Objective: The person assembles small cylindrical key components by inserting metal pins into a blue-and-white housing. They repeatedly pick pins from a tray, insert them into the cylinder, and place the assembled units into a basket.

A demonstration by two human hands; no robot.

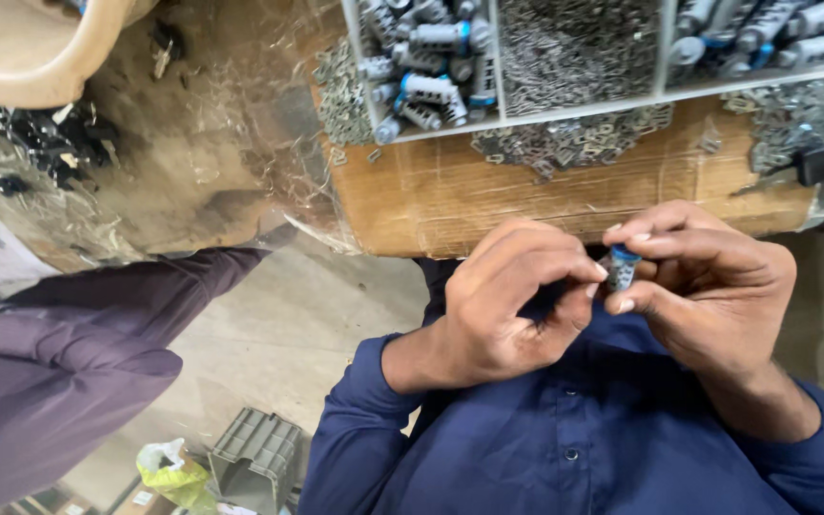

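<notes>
Blue-capped grey cylinder (623, 268) sits pinched between the right hand (708, 286) fingers (655, 243) — thumb below, forefinger above. Left hand (503, 300) fingers curl tight, tips touching its side. Both hover over a navy shirt (574, 448), just short of the cardboard surface (488, 195) edge — beyond, a white divided tray (493, 57) of similar parts.

Small grey part with a blue cap (623, 268), centre right, mostly hidden by the fingertips of both hands. Divided tray (579, 107) and beige tub (21, 57) cut off at the top edge. Purple-sleeved arm (69, 362) cut at the left edge.
</notes>
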